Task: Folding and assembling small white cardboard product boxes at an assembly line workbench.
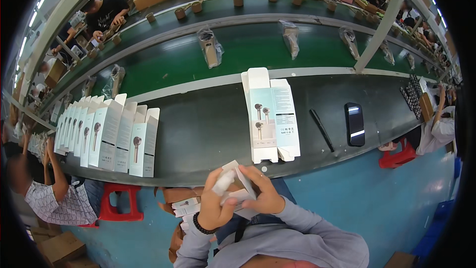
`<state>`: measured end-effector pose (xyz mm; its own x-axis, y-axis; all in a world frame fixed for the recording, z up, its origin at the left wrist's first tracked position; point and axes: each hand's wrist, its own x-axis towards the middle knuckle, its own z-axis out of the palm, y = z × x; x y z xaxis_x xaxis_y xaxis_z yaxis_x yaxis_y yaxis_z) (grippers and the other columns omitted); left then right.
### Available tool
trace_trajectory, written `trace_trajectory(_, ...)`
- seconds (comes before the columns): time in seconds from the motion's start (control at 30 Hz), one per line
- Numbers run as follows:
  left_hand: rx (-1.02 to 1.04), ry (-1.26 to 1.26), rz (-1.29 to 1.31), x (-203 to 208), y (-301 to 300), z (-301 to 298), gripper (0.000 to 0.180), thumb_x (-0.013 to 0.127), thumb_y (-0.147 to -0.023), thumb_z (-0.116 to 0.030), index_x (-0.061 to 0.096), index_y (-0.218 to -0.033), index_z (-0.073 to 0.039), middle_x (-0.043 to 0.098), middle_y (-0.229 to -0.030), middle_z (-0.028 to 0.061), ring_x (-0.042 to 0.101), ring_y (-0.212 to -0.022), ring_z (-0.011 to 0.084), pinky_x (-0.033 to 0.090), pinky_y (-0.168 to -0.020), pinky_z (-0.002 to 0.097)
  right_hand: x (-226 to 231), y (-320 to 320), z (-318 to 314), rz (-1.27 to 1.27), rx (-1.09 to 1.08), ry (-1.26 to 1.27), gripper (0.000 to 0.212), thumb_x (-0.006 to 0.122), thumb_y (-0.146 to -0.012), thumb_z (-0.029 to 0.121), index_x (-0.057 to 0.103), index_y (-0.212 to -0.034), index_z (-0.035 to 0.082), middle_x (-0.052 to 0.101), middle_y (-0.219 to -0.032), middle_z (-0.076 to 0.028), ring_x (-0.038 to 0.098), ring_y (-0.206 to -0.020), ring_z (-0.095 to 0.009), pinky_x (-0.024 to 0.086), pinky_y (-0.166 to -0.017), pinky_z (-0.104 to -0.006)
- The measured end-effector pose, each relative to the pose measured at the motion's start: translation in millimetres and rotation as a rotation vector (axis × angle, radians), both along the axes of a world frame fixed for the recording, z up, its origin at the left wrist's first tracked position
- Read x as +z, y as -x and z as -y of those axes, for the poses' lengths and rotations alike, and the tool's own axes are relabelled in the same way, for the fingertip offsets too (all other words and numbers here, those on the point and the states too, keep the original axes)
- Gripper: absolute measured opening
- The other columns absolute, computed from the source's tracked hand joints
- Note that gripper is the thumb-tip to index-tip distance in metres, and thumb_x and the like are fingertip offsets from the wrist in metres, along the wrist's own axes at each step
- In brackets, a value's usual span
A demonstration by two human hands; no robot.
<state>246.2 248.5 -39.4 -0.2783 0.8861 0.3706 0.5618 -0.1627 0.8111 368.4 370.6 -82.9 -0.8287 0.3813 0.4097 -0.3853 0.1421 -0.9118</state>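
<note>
Just off the near edge of the bench, my left hand point(214, 209) and my right hand point(268, 194) are both closed around a small white carton point(242, 192) with its flaps up. Something whitish and blurred point(224, 181) shows by my left fingers; whether it is in the carton or in the hand I cannot make out. Beyond my hands, flat unfolded cartons point(263, 124) with pictures of a handheld device lie on the bench. To the left stands a row of upright cartons point(142, 141), several with raised top flaps.
A black pen point(322, 130) and a dark phone point(354, 124) lie right of the flat cartons. Behind the bench, a green conveyor point(248, 52) carries plastic-bagged devices point(210, 49). A metal post point(384, 22) rises at right. Red stools point(120, 202) and other people flank the bench.
</note>
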Motion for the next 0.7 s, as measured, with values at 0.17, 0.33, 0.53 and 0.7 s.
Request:
trace_trajectory(0.17,0.153,-0.344,0.075,-10.5,-29.7,-27.3,0.058,0.057,-0.080,-0.005,0.029,-0.131,-0.004,0.057,-0.099,0.0186,0.053,-0.099,0.0288,0.040,-0.086,0.0406,-1.6,6.5,14.0,-0.117,-0.090,0.341,0.058,0.058,-0.086,0.026,0.030,-0.129,0.002,0.045,-0.117,-0.014,0.046,-0.105,-0.020,0.040,-0.086,-0.0313)
trace_trajectory(0.33,0.204,-0.426,0.140,-17.3,-45.2,-34.2,0.063,0.056,-0.076,0.006,0.029,-0.131,-0.005,0.059,-0.089,0.0138,0.056,-0.088,0.0236,0.042,-0.082,0.0366,4.4,-1.7,12.8,-0.203,-0.198,0.457,0.035,0.043,-0.093,0.030,0.034,-0.113,0.002,0.049,-0.117,-0.020,0.049,-0.105,-0.020,0.039,-0.090,-0.0331)
trace_trajectory(0.53,0.166,-0.286,-0.006,-18.8,-52.7,-31.7,0.065,0.053,-0.075,0.008,0.025,-0.131,-0.009,0.054,-0.078,0.0083,0.053,-0.077,0.0204,0.042,-0.076,0.0348,3.3,-13.7,10.1,-0.162,-0.430,0.214,0.038,0.046,-0.092,0.035,0.050,-0.108,0.000,0.049,-0.118,-0.022,0.052,-0.101,-0.023,0.042,-0.084,-0.0324)
trace_trajectory(0.7,0.142,-0.326,-0.188,-4.1,-48.0,-39.1,0.078,0.069,-0.072,-0.005,0.024,-0.135,-0.014,0.054,-0.085,0.0069,0.050,-0.075,0.0211,0.041,-0.068,0.0343,20.9,-33.6,-14.1,0.042,-0.193,0.211,0.017,0.055,-0.087,0.011,0.060,-0.099,0.000,0.049,-0.116,-0.016,0.051,-0.102,-0.019,0.041,-0.085,-0.0298)
